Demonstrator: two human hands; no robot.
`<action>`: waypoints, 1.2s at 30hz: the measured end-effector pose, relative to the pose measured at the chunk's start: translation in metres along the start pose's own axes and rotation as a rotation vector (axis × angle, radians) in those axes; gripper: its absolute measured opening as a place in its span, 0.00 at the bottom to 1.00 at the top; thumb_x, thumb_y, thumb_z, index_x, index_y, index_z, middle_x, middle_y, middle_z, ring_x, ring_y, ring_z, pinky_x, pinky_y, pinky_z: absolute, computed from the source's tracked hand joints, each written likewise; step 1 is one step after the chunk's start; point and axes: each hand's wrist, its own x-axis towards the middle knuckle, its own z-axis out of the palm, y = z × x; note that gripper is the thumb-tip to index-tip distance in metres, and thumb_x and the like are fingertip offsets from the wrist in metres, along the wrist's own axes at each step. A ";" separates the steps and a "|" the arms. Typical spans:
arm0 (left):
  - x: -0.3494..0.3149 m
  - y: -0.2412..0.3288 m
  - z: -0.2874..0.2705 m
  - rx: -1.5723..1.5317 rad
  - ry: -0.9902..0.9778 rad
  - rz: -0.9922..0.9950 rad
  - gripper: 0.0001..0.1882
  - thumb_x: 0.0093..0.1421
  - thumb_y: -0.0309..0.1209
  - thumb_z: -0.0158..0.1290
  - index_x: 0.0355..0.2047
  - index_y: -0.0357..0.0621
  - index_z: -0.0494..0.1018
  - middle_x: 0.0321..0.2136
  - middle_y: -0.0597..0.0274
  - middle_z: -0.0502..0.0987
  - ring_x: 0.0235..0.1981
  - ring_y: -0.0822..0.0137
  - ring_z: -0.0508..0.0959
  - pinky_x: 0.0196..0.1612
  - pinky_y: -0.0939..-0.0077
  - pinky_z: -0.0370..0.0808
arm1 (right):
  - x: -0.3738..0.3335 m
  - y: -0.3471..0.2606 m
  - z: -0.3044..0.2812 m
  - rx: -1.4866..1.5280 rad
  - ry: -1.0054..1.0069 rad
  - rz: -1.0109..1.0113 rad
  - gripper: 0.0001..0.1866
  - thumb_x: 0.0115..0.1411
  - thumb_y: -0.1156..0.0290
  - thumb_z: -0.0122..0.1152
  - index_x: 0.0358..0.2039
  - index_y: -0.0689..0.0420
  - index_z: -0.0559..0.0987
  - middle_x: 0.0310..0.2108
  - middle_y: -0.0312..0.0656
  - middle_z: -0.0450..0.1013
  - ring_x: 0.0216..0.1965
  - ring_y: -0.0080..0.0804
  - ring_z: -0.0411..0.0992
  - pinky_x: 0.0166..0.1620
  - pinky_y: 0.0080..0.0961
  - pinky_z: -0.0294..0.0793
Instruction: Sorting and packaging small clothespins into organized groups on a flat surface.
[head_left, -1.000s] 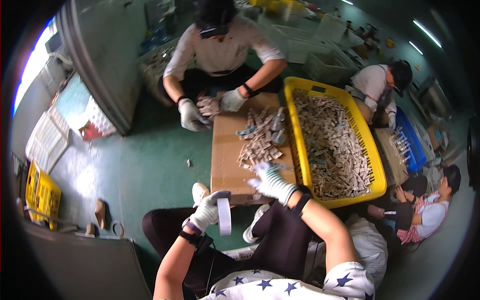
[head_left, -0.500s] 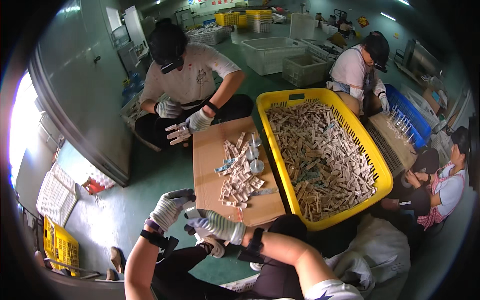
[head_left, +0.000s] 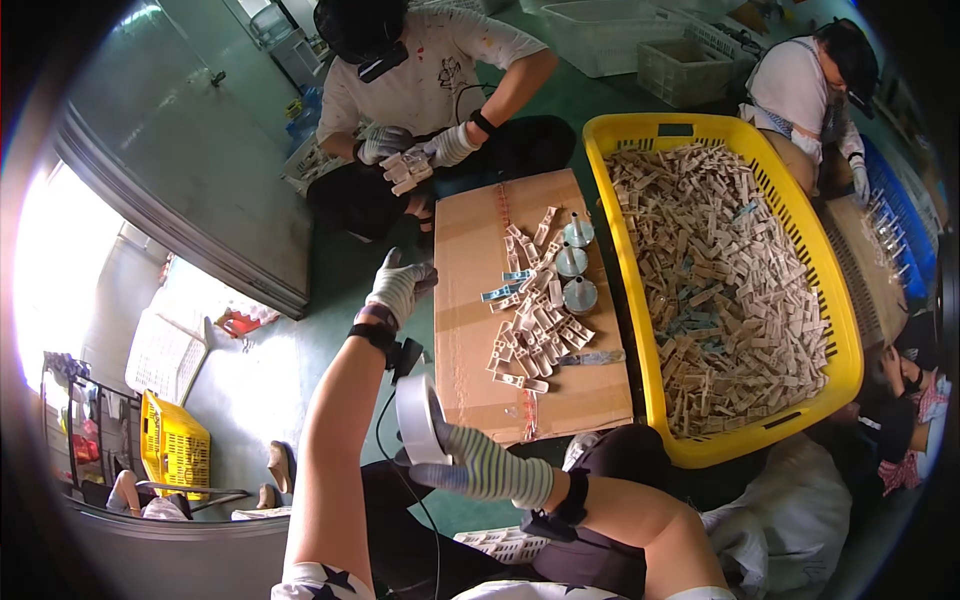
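Observation:
A wide pale tape roll (head_left: 418, 420), seen partly edge-on, is gripped in my right hand (head_left: 490, 465) above my lap. My left hand (head_left: 398, 288) reaches out to the left edge of the cardboard (head_left: 470, 330), thumb raised apart from the fingers; nothing shows in it. Both hands wear striped knitted gloves with dark fingertips. On the cardboard lies a loose heap of beige plastic clips (head_left: 540, 335), like clothes pegs, with a few blue clips (head_left: 502, 292) at its left. Beside the heap stand three round grey discs (head_left: 579, 296) with short upright stems. A grey strip (head_left: 592, 358) lies near the right edge.
A yellow crate (head_left: 655, 400) full of clips stands right of the cardboard. Across from me a co-worker's gloved hands (head_left: 425, 155) hold several clips. Another person (head_left: 800, 90) works by a blue crate at the right. A cable (head_left: 390, 460) hangs by my left arm.
My hands have drawn apart: the left moved forward to the cardboard, the right stayed low with the tape roll, now more visible. The view has shifted, and the co-worker opposite has brought both hands together.

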 end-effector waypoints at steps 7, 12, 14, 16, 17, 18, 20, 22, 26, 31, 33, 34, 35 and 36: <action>0.040 -0.001 -0.033 0.114 0.179 -0.105 0.39 0.52 0.28 0.62 0.61 0.51 0.54 0.46 0.52 0.75 0.46 0.53 0.75 0.53 0.51 0.67 | 0.009 0.007 -0.001 0.200 0.005 0.074 0.22 0.60 0.62 0.62 0.50 0.59 0.69 0.43 0.36 0.74 0.47 0.23 0.69 0.50 0.23 0.69; 0.045 -0.006 -0.022 0.368 0.221 -0.207 0.40 0.45 0.39 0.68 0.56 0.50 0.61 0.45 0.62 0.71 0.43 0.63 0.69 0.44 0.61 0.65 | 0.008 0.004 -0.003 0.140 0.067 0.066 0.22 0.60 0.63 0.60 0.50 0.60 0.70 0.42 0.39 0.73 0.44 0.29 0.70 0.50 0.27 0.68; 0.036 -0.006 -0.019 0.360 0.219 -0.188 0.41 0.44 0.39 0.69 0.57 0.51 0.60 0.45 0.62 0.70 0.42 0.63 0.68 0.44 0.61 0.65 | 0.010 0.006 -0.003 0.130 0.053 0.077 0.22 0.60 0.63 0.60 0.50 0.59 0.70 0.42 0.39 0.73 0.45 0.29 0.70 0.50 0.27 0.68; 0.047 -0.012 -0.026 0.408 0.261 -0.187 0.45 0.42 0.40 0.70 0.59 0.54 0.58 0.46 0.61 0.69 0.42 0.63 0.67 0.44 0.61 0.64 | 0.012 0.008 -0.003 0.118 0.040 0.092 0.22 0.60 0.62 0.61 0.50 0.59 0.70 0.42 0.39 0.73 0.45 0.29 0.70 0.50 0.27 0.69; 0.049 -0.013 -0.026 0.410 0.260 -0.186 0.45 0.42 0.40 0.70 0.59 0.54 0.58 0.46 0.61 0.69 0.42 0.63 0.67 0.44 0.61 0.64 | 0.012 0.011 -0.004 0.111 0.035 0.103 0.22 0.60 0.62 0.61 0.50 0.59 0.70 0.42 0.40 0.73 0.45 0.29 0.71 0.51 0.27 0.69; 0.051 -0.014 -0.027 0.421 0.292 -0.190 0.46 0.42 0.40 0.70 0.60 0.54 0.57 0.48 0.60 0.69 0.44 0.62 0.67 0.46 0.61 0.64 | 0.013 0.012 -0.004 0.104 0.029 0.115 0.22 0.59 0.61 0.61 0.50 0.59 0.70 0.42 0.40 0.74 0.45 0.29 0.71 0.51 0.27 0.69; 0.055 -0.018 -0.034 0.432 0.325 -0.192 0.48 0.42 0.40 0.70 0.61 0.55 0.55 0.50 0.59 0.69 0.46 0.61 0.68 0.48 0.61 0.64 | 0.015 0.013 -0.004 0.072 0.025 0.117 0.22 0.59 0.60 0.60 0.49 0.59 0.70 0.42 0.40 0.74 0.45 0.30 0.71 0.51 0.27 0.68; 0.057 -0.021 -0.046 0.274 0.202 -0.121 0.50 0.42 0.39 0.69 0.63 0.55 0.53 0.54 0.58 0.67 0.54 0.59 0.65 0.53 0.60 0.61 | 0.016 0.012 -0.002 0.040 0.019 0.118 0.23 0.59 0.59 0.60 0.49 0.59 0.71 0.42 0.41 0.74 0.46 0.31 0.71 0.51 0.27 0.68; 0.053 -0.011 -0.034 0.447 0.255 -0.219 0.51 0.42 0.38 0.69 0.64 0.56 0.52 0.58 0.57 0.65 0.59 0.58 0.62 0.57 0.60 0.58 | 0.016 0.016 -0.003 0.047 0.028 0.145 0.23 0.59 0.57 0.60 0.49 0.59 0.71 0.42 0.42 0.74 0.46 0.33 0.72 0.52 0.28 0.68; 0.045 -0.003 -0.032 0.610 0.160 -0.241 0.55 0.50 0.56 0.61 0.68 0.56 0.40 0.67 0.50 0.48 0.69 0.53 0.46 0.65 0.61 0.49 | 0.016 0.017 -0.004 -0.037 -0.013 0.147 0.23 0.59 0.57 0.60 0.49 0.59 0.71 0.43 0.42 0.74 0.47 0.33 0.72 0.52 0.28 0.68; 0.040 -0.003 -0.021 0.519 0.220 -0.228 0.54 0.46 0.46 0.65 0.67 0.56 0.44 0.65 0.52 0.53 0.67 0.54 0.51 0.64 0.60 0.51 | 0.015 0.017 -0.004 0.015 0.004 0.152 0.23 0.59 0.57 0.59 0.50 0.59 0.71 0.43 0.42 0.74 0.47 0.34 0.71 0.53 0.29 0.68; 0.037 -0.003 -0.016 0.427 0.281 -0.214 0.54 0.43 0.37 0.69 0.66 0.55 0.48 0.64 0.54 0.57 0.65 0.55 0.56 0.62 0.60 0.53 | 0.015 0.019 -0.005 0.014 0.008 0.155 0.23 0.59 0.57 0.59 0.50 0.59 0.71 0.43 0.42 0.74 0.47 0.34 0.71 0.53 0.29 0.68; 0.032 0.001 -0.009 0.430 0.278 -0.213 0.54 0.43 0.37 0.69 0.66 0.55 0.48 0.64 0.54 0.57 0.65 0.55 0.56 0.62 0.60 0.53 | 0.014 0.019 -0.006 0.010 0.014 0.152 0.24 0.59 0.57 0.60 0.50 0.59 0.71 0.44 0.43 0.74 0.47 0.34 0.71 0.53 0.29 0.68; 0.026 0.006 -0.001 0.416 0.260 -0.230 0.55 0.44 0.37 0.68 0.67 0.56 0.46 0.65 0.53 0.55 0.66 0.56 0.54 0.63 0.60 0.51 | 0.014 0.019 -0.008 0.006 0.021 0.150 0.24 0.59 0.57 0.60 0.50 0.59 0.71 0.44 0.43 0.74 0.47 0.34 0.71 0.53 0.29 0.68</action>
